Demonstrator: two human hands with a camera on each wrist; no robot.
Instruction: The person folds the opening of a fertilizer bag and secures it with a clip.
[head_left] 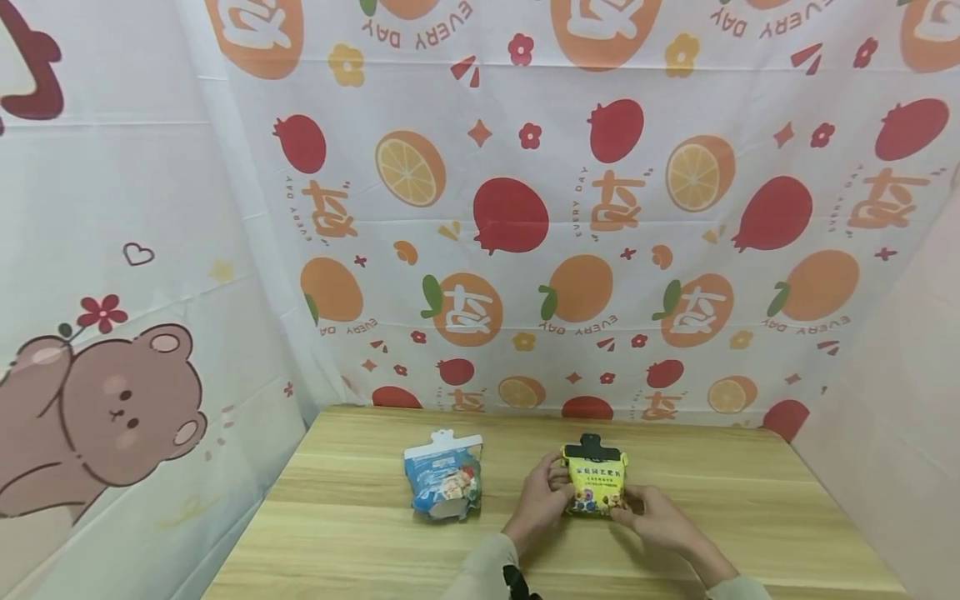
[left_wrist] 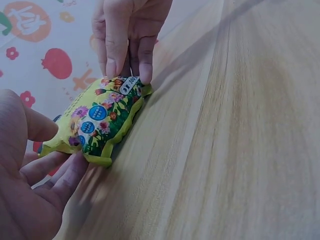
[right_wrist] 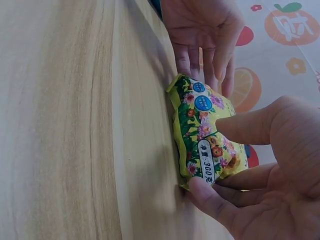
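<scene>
A small yellow bag [head_left: 595, 479] with flowers printed on its front sits on the wooden table, its top closed by a black clip [head_left: 592, 448]. My left hand [head_left: 542, 496] holds its left side, with the thumb on the front and fingers at the side and behind. At the lower right corner, my right hand [head_left: 654, 517] pinches the bag between thumb and fingers. Both wrist views show the printed front of the yellow bag [left_wrist: 102, 117] between the two hands; its back is hidden.
Left of the hands lies a crumpled blue bag [head_left: 442, 487] with a white clip [head_left: 444, 443] along its top. Behind the wooden table [head_left: 352, 500] hangs a fruit-print cloth [head_left: 510, 333]. A bear-print cloth [head_left: 240, 208] hangs at the left.
</scene>
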